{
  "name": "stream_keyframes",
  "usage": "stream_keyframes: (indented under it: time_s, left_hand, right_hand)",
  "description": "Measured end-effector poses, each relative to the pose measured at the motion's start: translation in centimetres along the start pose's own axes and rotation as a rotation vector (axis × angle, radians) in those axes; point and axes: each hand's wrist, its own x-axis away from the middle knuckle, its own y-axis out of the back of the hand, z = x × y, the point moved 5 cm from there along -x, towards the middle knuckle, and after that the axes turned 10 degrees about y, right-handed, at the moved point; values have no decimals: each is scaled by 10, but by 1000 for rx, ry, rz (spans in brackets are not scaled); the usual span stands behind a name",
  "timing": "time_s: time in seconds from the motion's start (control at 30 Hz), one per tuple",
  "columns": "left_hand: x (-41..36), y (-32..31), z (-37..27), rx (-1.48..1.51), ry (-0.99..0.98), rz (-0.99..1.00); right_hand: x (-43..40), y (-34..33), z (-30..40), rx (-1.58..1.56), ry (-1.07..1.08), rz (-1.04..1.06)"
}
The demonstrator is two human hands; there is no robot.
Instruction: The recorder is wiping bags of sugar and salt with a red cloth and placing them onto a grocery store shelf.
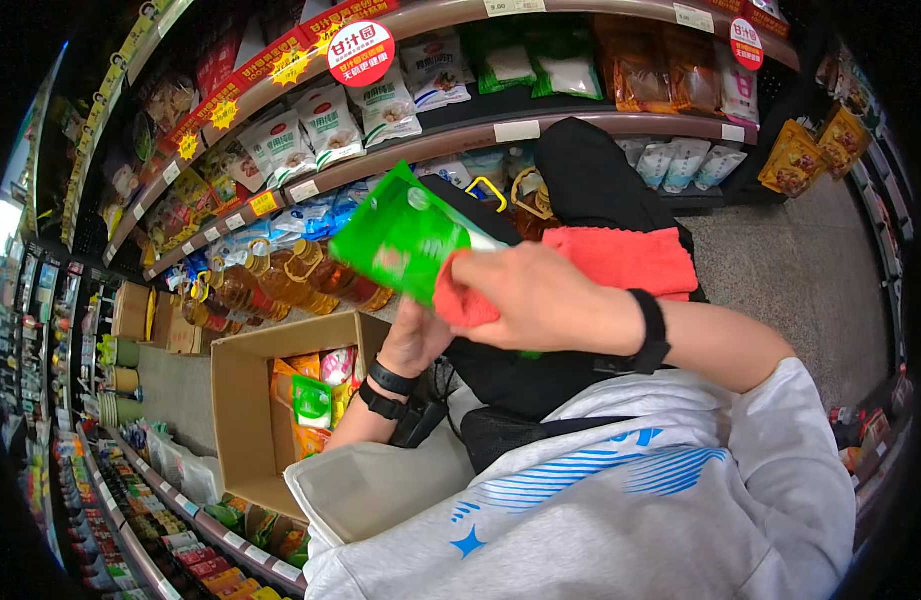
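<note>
My left hand point(415, 337) holds a green plastic packet point(400, 232) with white contents from below, over my lap. In my right hand point(531, 300) is a bunched red cloth point(464, 292), pressed against the packet's lower right edge. A second, folded red cloth point(621, 262) lies on my black-trousered leg, behind the right wrist. At the left, below the shelf, an open cardboard box point(243, 345) contains several colourful packets, one of them a green and white packet point(312, 401). A pale grey bin or tray point(370, 487) rests against my body.
Ahead, a store shelf point(430, 139) bears white bags point(333, 124), green packets point(569, 71) and brown packets. Large oil bottles point(280, 277) stand low beneath it. Orange pouches point(794, 157) hang at the right. Another stocked shelf point(197, 517) runs along the lower left.
</note>
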Motion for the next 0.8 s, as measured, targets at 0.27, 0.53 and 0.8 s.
stream_keyframes:
  time_s: [0.27,0.53,0.8]
  left_hand:
    - [-11,-3,-3,311,64,-116]
    - [-4,3,8,366,285,-98]
    - [-20,-3,0,271,111,-202]
  right_hand:
    - [3,-2,-7,-13,67,88]
    - [6,-35,-3,240,292,226]
    - [31,-58,8,173,345,618]
